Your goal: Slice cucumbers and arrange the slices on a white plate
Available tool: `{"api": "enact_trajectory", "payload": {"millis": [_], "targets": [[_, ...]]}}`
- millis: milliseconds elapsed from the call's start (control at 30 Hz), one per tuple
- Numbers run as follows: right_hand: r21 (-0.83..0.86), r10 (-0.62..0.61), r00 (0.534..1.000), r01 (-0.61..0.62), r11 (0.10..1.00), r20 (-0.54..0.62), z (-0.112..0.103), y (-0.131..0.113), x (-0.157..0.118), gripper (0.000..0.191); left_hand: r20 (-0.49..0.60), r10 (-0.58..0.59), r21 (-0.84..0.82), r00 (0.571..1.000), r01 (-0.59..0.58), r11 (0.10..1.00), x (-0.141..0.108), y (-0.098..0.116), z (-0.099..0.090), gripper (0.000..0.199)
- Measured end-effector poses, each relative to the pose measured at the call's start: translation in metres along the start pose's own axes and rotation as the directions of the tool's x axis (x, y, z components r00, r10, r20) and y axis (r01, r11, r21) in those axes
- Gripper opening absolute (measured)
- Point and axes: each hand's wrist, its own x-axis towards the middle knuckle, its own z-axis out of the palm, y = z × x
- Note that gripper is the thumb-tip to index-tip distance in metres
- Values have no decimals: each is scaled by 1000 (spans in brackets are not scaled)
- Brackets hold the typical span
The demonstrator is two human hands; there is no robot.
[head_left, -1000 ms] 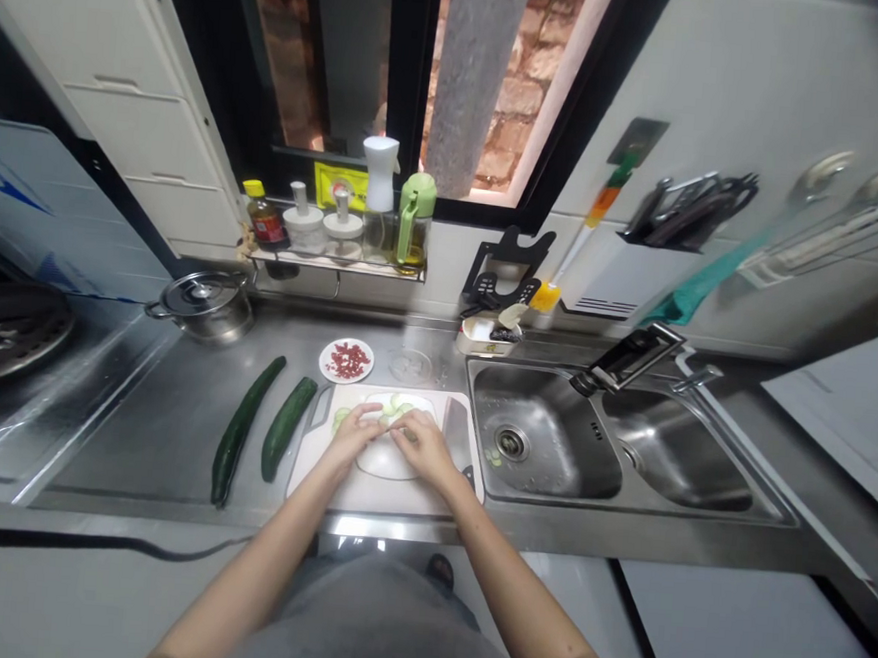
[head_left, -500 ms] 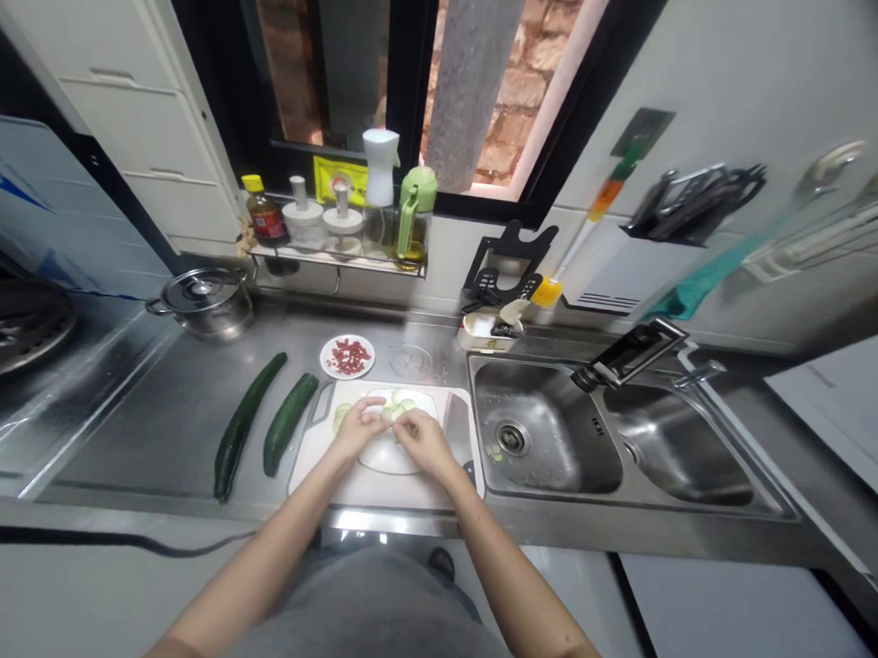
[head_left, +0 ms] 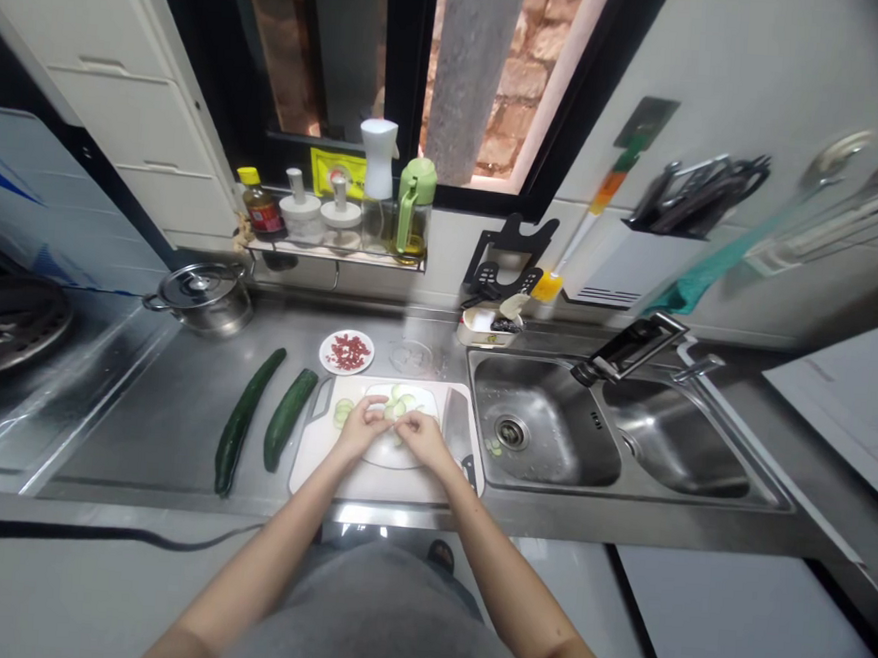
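Observation:
A white plate [head_left: 389, 458] lies on the light cutting board [head_left: 316, 473], with pale green cucumber slices [head_left: 402, 401] toward its far side. Above the plate, my left hand [head_left: 361, 428] and my right hand [head_left: 418, 437] are close together, fingertips pinched on a thin cucumber slice; the fingers partly hide it. More cucumber slices [head_left: 342, 411] lie on the board just left of the plate. Left of the board rest a long whole cucumber [head_left: 246, 424] and a shorter cucumber piece [head_left: 289, 421].
Behind the board are a small plate of chopped red bits [head_left: 346, 352] and a clear dish [head_left: 411, 358]. A double sink [head_left: 549, 477] with a black faucet [head_left: 625, 352] adjoins at right. A lidded pot [head_left: 205, 298] stands back left, below a shelf of seasoning bottles [head_left: 331, 252].
My hands stay over the plate, with only slight finger movement at the slice. The whole view has shifted slightly; the counter items have not moved.

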Motion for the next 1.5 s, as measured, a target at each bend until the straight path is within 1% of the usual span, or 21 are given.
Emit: {"api": "enact_trajectory", "payload": {"millis": [133,233,300,367,433,533,600,700,833,933,1000,1100,1167,1233,1400,1500], "targets": [[-1,65,998,-65,998,-8,3,7,0,13,21,-24,14,999,24,1000,3,-7,0,57],[-2,143,989,-143,990,28,6,15,-2,15,30,-37,50,999,36,998,4,-16,-1,53],[-18,190,979,-189,982,74,8,20,-4,17,33,-38,134,999,33,990,4,-21,-3,49],[-65,224,969,-218,974,104,10,24,-8,18,43,-31,280,999,18,960,4,-25,-5,44],[-148,246,963,-229,962,108,11,26,-11,19,61,-23,451,998,-7,892,2,-27,-6,40],[-302,244,966,-208,930,87,11,24,-14,19,73,-21,659,997,-33,752,0,-27,-6,36],[-393,236,969,-189,900,75,11,21,-15,19,82,-15,745,997,-51,665,-2,-25,-4,36],[-494,243,968,-184,850,58,13,17,-17,19,112,7,826,994,-97,556,-5,-22,0,38],[-588,254,967,-186,787,34,17,13,-20,20,141,-7,888,990,-123,443,-6,-19,4,40],[-638,238,971,-160,753,36,19,12,-24,21,162,-10,909,987,-145,390,-8,-17,5,40],[-649,218,975,-141,747,40,19,11,-26,20,178,1,915,984,-166,367,-9,-17,4,38],[-646,153,986,-73,760,69,17,12,-32,23,208,32,921,978,-206,332,-11,-17,1,33],[-664,117,988,-20,747,101,15,13,-36,24,226,49,922,973,-230,312,-12,-17,-1,30],[-697,103,986,18,717,131,15,13,-40,26,243,48,921,969,-246,303,-13,-17,-3,29],[-763,120,978,56,644,173,15,13,-44,28,243,44,927,969,-245,284,-14,-18,-3,28],[-783,127,974,71,618,189,15,11,-43,28,234,59,930,971,-241,279,-15,-19,-3,28]]}}
